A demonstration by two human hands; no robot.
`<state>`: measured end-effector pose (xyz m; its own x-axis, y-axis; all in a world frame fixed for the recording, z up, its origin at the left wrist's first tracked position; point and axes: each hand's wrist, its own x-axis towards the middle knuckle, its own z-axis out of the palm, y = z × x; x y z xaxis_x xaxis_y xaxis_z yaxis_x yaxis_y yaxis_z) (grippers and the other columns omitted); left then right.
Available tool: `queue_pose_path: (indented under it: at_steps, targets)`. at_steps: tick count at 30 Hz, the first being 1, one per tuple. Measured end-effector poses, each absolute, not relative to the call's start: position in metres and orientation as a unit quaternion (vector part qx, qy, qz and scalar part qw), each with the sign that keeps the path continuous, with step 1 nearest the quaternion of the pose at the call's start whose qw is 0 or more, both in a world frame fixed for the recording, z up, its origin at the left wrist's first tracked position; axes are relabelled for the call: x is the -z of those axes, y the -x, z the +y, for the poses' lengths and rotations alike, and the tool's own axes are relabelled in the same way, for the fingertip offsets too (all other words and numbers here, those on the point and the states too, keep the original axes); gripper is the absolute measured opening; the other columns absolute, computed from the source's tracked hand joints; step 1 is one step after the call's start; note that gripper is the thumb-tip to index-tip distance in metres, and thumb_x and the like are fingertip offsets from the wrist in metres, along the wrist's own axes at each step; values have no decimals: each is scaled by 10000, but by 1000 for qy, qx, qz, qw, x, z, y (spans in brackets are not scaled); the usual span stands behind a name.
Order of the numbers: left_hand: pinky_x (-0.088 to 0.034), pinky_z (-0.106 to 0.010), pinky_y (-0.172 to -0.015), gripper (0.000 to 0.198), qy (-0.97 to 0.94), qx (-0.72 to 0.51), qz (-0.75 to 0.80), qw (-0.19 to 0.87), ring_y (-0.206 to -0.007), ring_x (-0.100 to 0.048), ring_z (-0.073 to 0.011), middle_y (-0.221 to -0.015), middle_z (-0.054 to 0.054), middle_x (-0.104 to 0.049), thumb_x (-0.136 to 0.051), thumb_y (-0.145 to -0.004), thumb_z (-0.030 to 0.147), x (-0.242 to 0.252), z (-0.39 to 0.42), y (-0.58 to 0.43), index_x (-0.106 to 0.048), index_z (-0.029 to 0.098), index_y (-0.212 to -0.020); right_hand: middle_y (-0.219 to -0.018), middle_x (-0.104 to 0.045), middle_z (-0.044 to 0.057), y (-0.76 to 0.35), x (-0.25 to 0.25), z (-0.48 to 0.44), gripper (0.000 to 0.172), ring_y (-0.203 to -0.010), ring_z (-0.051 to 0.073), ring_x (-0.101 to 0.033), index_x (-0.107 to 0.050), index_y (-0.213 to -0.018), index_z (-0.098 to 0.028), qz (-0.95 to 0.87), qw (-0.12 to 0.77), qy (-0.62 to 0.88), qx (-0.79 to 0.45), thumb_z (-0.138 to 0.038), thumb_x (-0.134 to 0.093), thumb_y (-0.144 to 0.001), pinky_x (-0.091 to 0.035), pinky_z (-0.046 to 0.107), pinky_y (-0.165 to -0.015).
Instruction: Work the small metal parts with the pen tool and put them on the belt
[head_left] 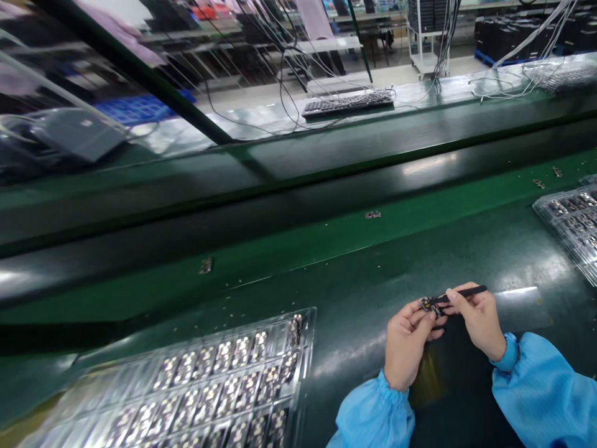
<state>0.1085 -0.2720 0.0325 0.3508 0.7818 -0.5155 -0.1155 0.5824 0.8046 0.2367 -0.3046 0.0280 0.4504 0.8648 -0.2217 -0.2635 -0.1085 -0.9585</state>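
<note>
My left hand (407,345) pinches a small dark electronic part (428,305) between thumb and fingertips above the green work surface. My right hand (478,317) grips black tweezers (459,294) whose tip meets that part. Both wrists wear blue cuffed sleeves. To the lower left lies a clear plastic tray (305,361) with several rows of similar small parts.
A second clear tray (543,208) of parts lies at the right edge. Loose small parts (373,215) rest on the green conveyor strip (289,249). Behind it sit a black keyboard (347,102), hanging cables and a grey laptop (77,134).
</note>
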Motion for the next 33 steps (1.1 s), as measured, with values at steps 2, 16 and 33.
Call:
queue_pose_path:
  at_steps: [2,16,33]
  targets:
    - [-542,-261,-610,401,-345,-301,485,746,-738,-670,-198,-828,-102,-704,-740,-650,322,-33,-272,-109,-592,113,-959,-667,-676,28,-237,-28,-305,272,-646,189,-679,-617,-742,-149,-257,616,588,-458,-413,-682,-729,-585,304,-596]
    - [-534,-268,-570,405,-308,-307,488,757,-682,-678,-212,-809,-109,-701,-733,-626,409,-35,-271,-109,-633,115,-886,-665,-670,26,-237,-27,-306,259,-628,183,-669,-632,-733,-155,-274,613,593,-445,-409,-682,-728,-586,300,-582]
    - [-524,-235,-513,342,-325,-321,485,746,-598,-642,-150,-750,-56,-671,-710,-647,418,-29,-271,-109,-627,127,-806,-931,-719,43,-244,-30,-322,216,-887,264,-675,-719,-847,-259,-573,581,523,-245,-113,-674,-694,-552,443,-816]
